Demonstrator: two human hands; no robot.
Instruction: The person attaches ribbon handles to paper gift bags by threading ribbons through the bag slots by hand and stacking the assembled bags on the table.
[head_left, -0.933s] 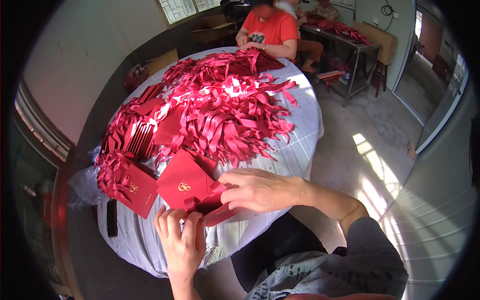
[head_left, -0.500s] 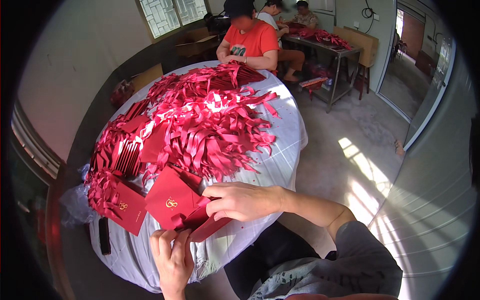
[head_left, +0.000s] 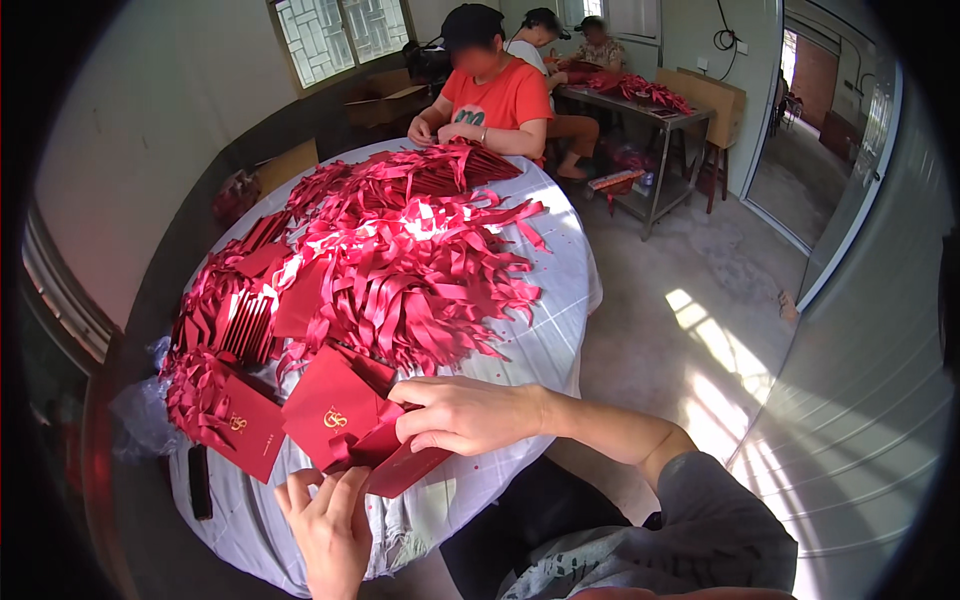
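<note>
Glare on ribbon pile (head_left: 420,275) & flr (head_left: 650,265), edges v. warped.

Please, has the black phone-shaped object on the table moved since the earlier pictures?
No. The black phone-shaped object lies at the same place on the white tablecloth, near its left edge; the camera view itself has shifted.

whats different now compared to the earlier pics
The view has shifted, so the table sits lower and further left. Against the gold-marked red paper piece, the right hand has edged slightly away from the person. The red-shirted co-worker's hands have come apart. Unchanged: right and left hand at the same work, nothing visibly let go; ribbon pile lies as before.
</note>
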